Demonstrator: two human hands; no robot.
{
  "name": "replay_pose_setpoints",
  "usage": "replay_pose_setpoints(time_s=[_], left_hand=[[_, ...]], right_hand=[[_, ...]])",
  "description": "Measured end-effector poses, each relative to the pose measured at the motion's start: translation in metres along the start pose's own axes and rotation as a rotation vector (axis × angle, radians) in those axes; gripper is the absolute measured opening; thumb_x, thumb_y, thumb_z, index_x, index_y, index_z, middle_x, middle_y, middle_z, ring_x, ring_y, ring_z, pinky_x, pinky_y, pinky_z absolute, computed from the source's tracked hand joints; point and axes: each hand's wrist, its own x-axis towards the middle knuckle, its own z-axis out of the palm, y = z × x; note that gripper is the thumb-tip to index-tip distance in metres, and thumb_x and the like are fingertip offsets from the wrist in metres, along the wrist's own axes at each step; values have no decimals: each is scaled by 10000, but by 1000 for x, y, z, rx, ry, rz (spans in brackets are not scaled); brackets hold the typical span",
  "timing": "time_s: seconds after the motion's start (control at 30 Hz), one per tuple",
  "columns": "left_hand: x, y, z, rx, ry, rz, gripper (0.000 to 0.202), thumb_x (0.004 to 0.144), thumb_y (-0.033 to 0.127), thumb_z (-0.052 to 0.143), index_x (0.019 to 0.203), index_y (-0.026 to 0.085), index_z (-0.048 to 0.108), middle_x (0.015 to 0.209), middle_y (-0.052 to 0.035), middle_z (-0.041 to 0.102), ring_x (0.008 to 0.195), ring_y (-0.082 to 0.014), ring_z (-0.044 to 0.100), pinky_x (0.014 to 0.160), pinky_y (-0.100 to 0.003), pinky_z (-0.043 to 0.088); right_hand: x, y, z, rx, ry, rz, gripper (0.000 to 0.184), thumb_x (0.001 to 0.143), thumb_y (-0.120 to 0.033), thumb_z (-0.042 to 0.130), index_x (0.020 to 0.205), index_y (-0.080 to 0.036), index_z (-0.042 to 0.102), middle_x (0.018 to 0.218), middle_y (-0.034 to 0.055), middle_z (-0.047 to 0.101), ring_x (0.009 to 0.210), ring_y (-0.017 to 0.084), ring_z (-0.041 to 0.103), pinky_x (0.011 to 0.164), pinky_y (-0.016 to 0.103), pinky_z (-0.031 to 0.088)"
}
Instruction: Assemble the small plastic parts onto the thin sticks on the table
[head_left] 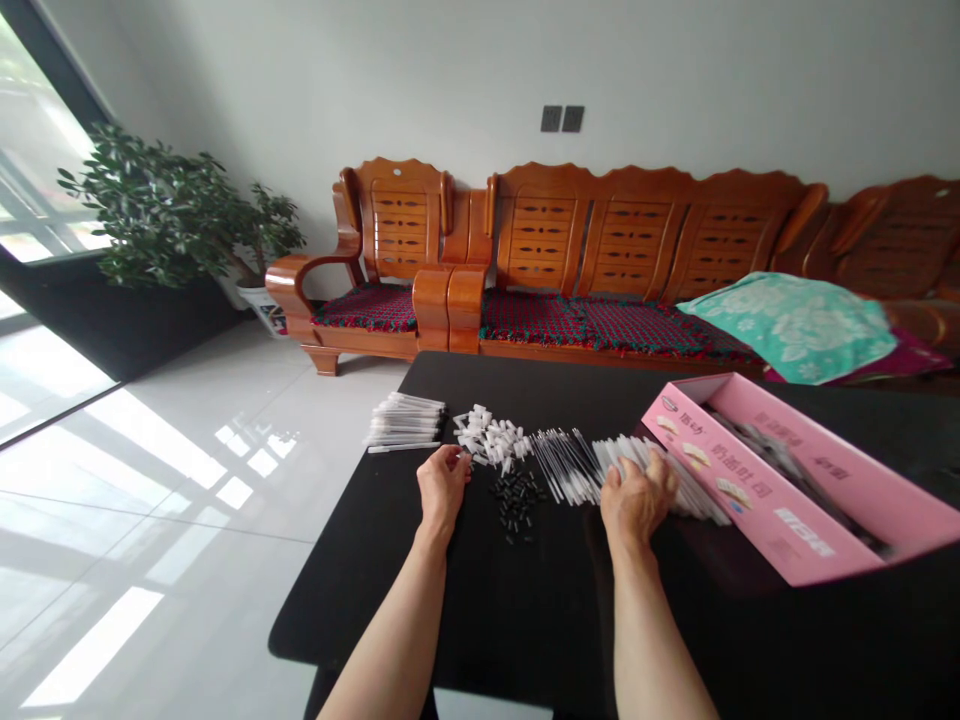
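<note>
1. The black table point(480, 620) carries everything. Its near and right edges are cut off.
2. The pink box point(795, 490) lies open on the table. Its dark contents are too blurred to name, and the printing on its wall is unreadable.
3. The right hand point(636, 497) is just left of the box. Its fingers curl down over the white tubes point(697, 495), which lie heaped against the box's long wall. I see only the back of the hand, so I cannot tell whether it grips one.
4. The left hand point(442, 485) is well left of the box, its fingers drawn together at the edge of the white pieces point(491, 437). It may be pinching one.
5. The white stack point(405, 420) lies farthest left of the box.
6. The thin rods point(562, 465) fan out just left of the tubes.
7. The black bits point(516, 500) are scattered between the two hands.
8. To my eye this is best done slowly: draw out a few tubes at a time and keep them parallel, so none roll into the rods. The left wrist should stay clear of the black bits.
</note>
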Motion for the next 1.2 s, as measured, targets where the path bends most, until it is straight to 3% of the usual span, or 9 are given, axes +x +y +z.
replay_pose_setpoints(time_s=[0.33, 0.47, 0.57, 0.73, 0.9, 1.07, 1.2], left_hand=[[9, -1, -11, 130, 103, 141, 222, 754, 175, 737, 975, 183, 757, 1019, -83, 665, 567, -123, 641, 556, -251, 510], [18, -6, -25, 398, 224, 254, 265, 849, 114, 581, 1039, 190, 750, 1105, -114, 654, 829, -217, 680, 743, -320, 534], [22, -8, -31, 596, 219, 277, 320, 848, 78, 550, 1085, 185, 737, 1132, -126, 655, 1004, -276, 647, 849, -360, 506], [20, -8, -30, 752, 141, 278, 330, 847, 95, 575, 1123, 203, 721, 1141, -113, 643, 987, -265, 639, 815, -336, 497], [15, -1, -28, 887, 79, 218, 184, 885, 167, 593, 989, 219, 737, 1105, -77, 642, 905, -218, 645, 719, -287, 465], [10, 9, -28, 960, 52, 128, 162, 936, 257, 559, 976, 256, 716, 1056, -42, 666, 814, -207, 652, 605, -280, 381], [3, 15, -24, 915, 122, 190, 181, 961, 292, 532, 986, 261, 708, 1059, -36, 676, 757, -194, 648, 581, -274, 356]], right_hand=[[-3, -8, 0, 25, -2, -27, 231, 824, -211, 536, 873, -123, 744, 1245, 202, 571, 1162, 347, 491, 1016, 546, 361], [-4, -10, 0, 33, -2, -26, 231, 829, -215, 538, 877, -127, 746, 1240, 188, 577, 1165, 343, 494, 1013, 528, 384], [-4, -11, 0, 45, -3, -23, 234, 833, -210, 536, 887, -119, 746, 1238, 191, 574, 1170, 343, 494, 1013, 528, 390], [-2, -13, -2, 85, 28, -49, 222, 854, -206, 534, 894, -116, 733, 1237, 205, 579, 1162, 344, 512, 1004, 539, 408], [-2, -34, -5, 228, 87, -153, 202, 917, -248, 547, 976, -150, 713, 1244, 173, 601, 1161, 317, 545, 1005, 512, 449], [-8, -64, -9, 393, 1, -242, 209, 948, -234, 530, 1066, -181, 694, 1272, 147, 609, 1172, 293, 559, 1005, 486, 476], [-12, -79, -11, 485, -101, -287, 216, 954, -225, 535, 1102, -180, 685, 1121, 128, 678, 1044, 265, 610, 946, 453, 499]])
